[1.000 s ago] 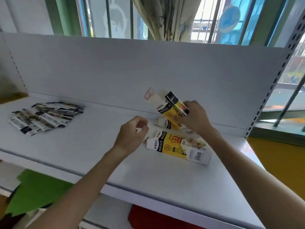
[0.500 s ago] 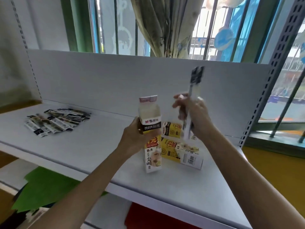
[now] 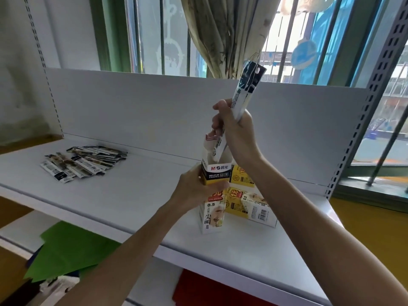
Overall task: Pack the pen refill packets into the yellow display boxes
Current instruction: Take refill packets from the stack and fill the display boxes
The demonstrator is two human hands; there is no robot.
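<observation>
head view is showing the person's left hand (image 3: 196,191) wrapping around the middle of an upright yellow display box (image 3: 213,195), which is standing on the white shelf (image 3: 114,195) with its top flap open. the right hand (image 3: 234,133), at about 12 o'clock from the box, is clenching a bundle of pen refill packets (image 3: 242,96) held on end, with the lower tips dipping into the box mouth and the dark header cards sticking up above the fist. a second yellow box (image 3: 251,204) is lying on its side at 3 o'clock of the upright one, touching or nearly touching it. a loose pile of packets (image 3: 84,164) is lying well apart at 9 o'clock, near the back panel.

judging from their look, the packets are feeling light, thin and slick in their plastic sleeves, stiffened only by the refills inside, so they are likely sliding against each other unless squeezed together around the middle. the box is thin card, light and easy to tip or crush, so steadying it around the waist seems wiser than pinching the open rim. the bundle is probably needing to go in straight, since a skewed tip could be catching on the flap.
</observation>
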